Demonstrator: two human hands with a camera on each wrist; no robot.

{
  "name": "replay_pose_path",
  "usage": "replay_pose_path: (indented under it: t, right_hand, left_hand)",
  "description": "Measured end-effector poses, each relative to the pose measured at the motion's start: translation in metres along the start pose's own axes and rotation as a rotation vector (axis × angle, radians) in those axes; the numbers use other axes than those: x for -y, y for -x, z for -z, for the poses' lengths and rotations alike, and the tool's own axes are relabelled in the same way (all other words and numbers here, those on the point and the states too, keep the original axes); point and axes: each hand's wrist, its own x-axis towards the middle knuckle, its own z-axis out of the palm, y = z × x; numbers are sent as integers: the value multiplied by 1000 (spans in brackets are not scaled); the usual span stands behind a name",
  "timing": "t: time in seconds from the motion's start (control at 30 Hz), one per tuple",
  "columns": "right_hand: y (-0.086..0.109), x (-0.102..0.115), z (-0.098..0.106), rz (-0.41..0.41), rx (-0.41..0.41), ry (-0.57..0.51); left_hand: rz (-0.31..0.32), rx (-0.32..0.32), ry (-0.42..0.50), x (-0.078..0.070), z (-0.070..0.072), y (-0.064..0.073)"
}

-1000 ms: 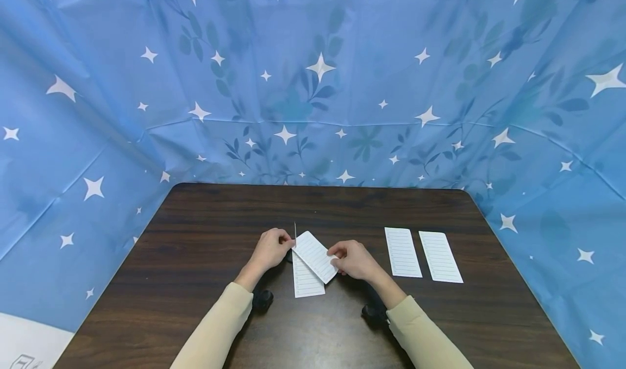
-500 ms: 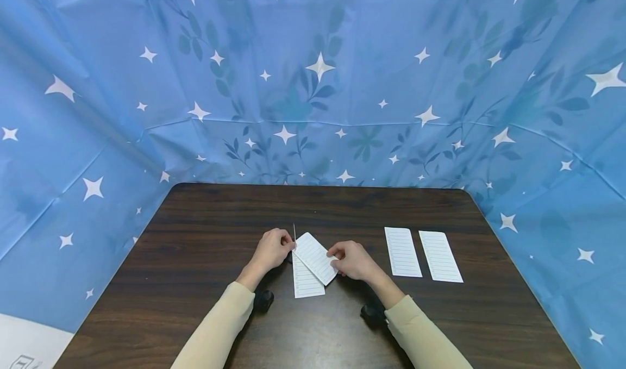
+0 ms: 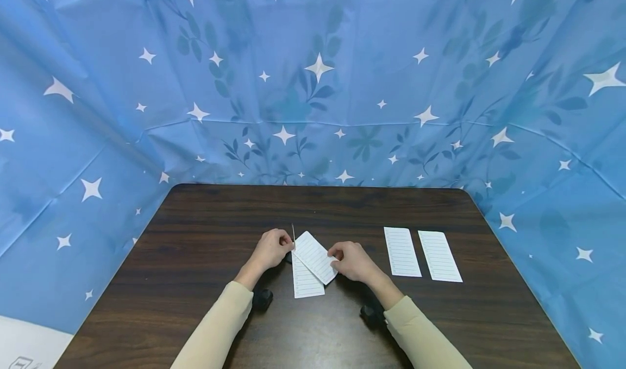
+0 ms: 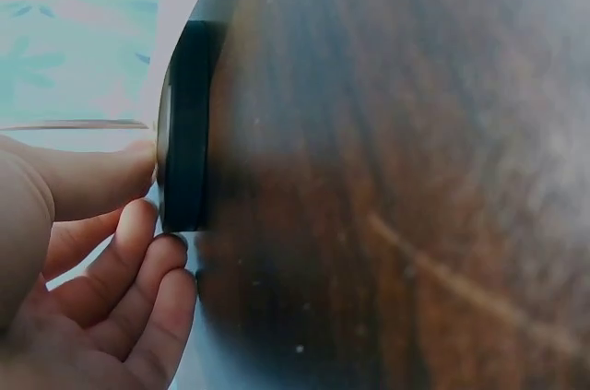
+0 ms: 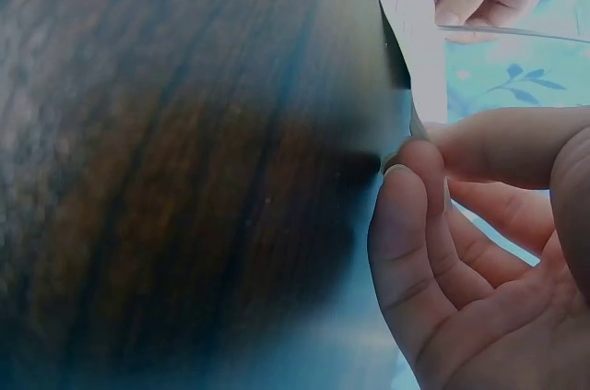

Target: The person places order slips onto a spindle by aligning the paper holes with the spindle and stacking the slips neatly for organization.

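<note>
A slim upright metal spike (image 3: 293, 236) rises beside a lined white card (image 3: 315, 255) in the head view. With its thumb and finger, my left hand (image 3: 270, 248) pinches that card's left corner close to the spike. My right hand (image 3: 354, 260) pinches the card's right edge, so the card lies tilted. Partly under it is a second lined card (image 3: 305, 285). A black base (image 4: 187, 127) shows edge-on below the card in the left wrist view; the cards mostly hide it from above. Whether the spike passes through the held card is too small to tell.
Two more lined cards, one (image 3: 402, 252) nearer and one (image 3: 440, 256) farther right, lie side by side on the dark wooden table (image 3: 195, 222). A blue curtain (image 3: 313, 86) with white stars hangs behind the table. Both wrists wear black devices.
Hardly anything moves. The held card's top corner dips slightly and rises again, while both hands keep their places and the view shifts a little.
</note>
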Motion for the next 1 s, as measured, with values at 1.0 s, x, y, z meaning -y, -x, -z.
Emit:
replay_pose_path:
  t: [1.0]
  right_hand:
    - [23,-3,26,-19,-21,103]
  left_hand:
    - [-75,38,-7,-1,6,2]
